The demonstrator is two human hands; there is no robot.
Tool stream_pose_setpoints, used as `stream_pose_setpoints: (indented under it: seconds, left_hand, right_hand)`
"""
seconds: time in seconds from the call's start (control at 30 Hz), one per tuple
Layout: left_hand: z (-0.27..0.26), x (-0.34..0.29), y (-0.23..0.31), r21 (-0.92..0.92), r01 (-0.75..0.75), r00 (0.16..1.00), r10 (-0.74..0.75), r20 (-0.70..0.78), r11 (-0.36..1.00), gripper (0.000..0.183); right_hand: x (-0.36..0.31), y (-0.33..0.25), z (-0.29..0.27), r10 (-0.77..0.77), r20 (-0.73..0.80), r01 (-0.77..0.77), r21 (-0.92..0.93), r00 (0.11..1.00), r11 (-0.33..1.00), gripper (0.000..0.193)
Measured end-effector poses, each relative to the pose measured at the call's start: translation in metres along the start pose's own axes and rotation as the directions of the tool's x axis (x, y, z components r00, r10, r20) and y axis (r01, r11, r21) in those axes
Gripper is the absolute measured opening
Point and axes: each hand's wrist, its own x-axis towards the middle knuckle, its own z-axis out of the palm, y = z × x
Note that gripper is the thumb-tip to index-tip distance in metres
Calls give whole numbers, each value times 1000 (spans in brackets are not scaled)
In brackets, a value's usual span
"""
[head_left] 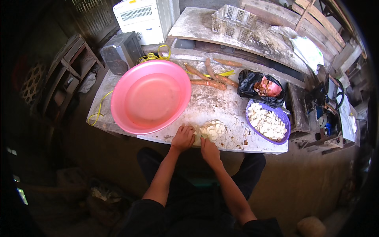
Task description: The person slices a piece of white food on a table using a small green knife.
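At the front edge of the worktable, my left hand [183,138] is closed around a pale peeled root piece [195,129], partly hidden by the fingers. Close beside it, my right hand [209,150] has its fingers wrapped round something too small to make out. A yellowish-green patch shows between the two hands. Just beyond them lies a small heap of whitish root slices [215,128]. Off to the right, a purple basket [248,117] is filled with many more white slices [267,122]. Several unpeeled brown cassava roots [215,75] lie farther back.
A large pink basin [150,96] takes up the table's left side. Behind the purple basket sits a black plastic bag [246,85] with reddish scraps. Yellow strapping [158,56], a dark box [121,52] and a white appliance [146,23] stand at the back left; a plastic crate [233,23] is farther back.
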Motion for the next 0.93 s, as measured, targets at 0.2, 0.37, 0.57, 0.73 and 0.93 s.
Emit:
stream_pose_setpoints:
  seconds: [0.2, 0.37, 0.57, 0.73, 0.93]
  left_hand:
    - [-3, -3, -3, -46, 2, 1000, -3, -19, 999, 22]
    - [-3, -3, -1, -68, 14, 1000, -13, 12, 998, 23]
    - [-6, 0, 7, -39, 9, 999, -8, 38, 999, 25]
    - [-5, 0, 8, -9, -20, 1000, 20, 11, 1000, 25]
    - [-1, -5, 4, 0, 0, 1000, 0, 13, 1000, 23]
  right_hand:
    - [-3, -18, 3, 22, 61, -37, 257, 998, 966, 45]
    - [-6, -19, 7, 45, 72, -62, 255, 996, 965, 45]
    - [-7, -14, 7, 31, 28, -37, 215, 999, 976, 42]
    - [-5, -6, 10, 17, 75, -30, 166, 997, 986, 44]
    - [-2, -12, 7, 106, 180, -121, 74, 978, 990, 44]
